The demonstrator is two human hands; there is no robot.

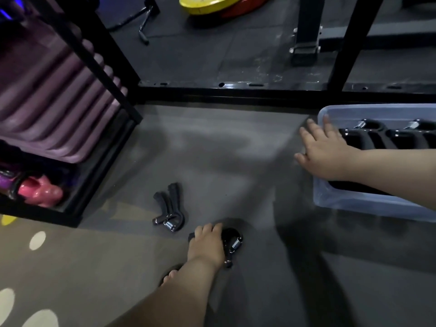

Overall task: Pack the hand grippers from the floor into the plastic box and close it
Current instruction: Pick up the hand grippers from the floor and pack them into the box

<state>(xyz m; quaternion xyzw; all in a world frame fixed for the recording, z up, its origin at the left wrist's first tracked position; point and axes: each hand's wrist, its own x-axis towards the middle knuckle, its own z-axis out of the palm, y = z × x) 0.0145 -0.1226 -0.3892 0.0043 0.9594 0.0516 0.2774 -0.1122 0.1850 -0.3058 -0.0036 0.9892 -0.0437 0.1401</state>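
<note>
The packing is partly done. The box [342, 201] sits on the floor at the right, open, with several black grippers [377, 135] already lying side by side inside it; how many is hard to tell, since the right forearm crosses over them and the box runs out of view. Two grippers are not yet packed. One gripper [232, 241] lies near, under the left hand [207, 241], whose fingers curl over its handles in a grasp; its spring and one handle end stick out to the right of the hand, and it looks to be resting on the floor [212, 149] rather than lifted. The other gripper [168, 211] lies just to the left and a little farther off, untouched, handles pointing away. The right hand [323, 149] hovers over the left rim of the box with fingers spread and straight, holding nothing; whether it touches the rim I cannot tell. No lid is in view, so what is left appears to be carrying both loose grippers to the box, then finding the lid and closing it.
</note>
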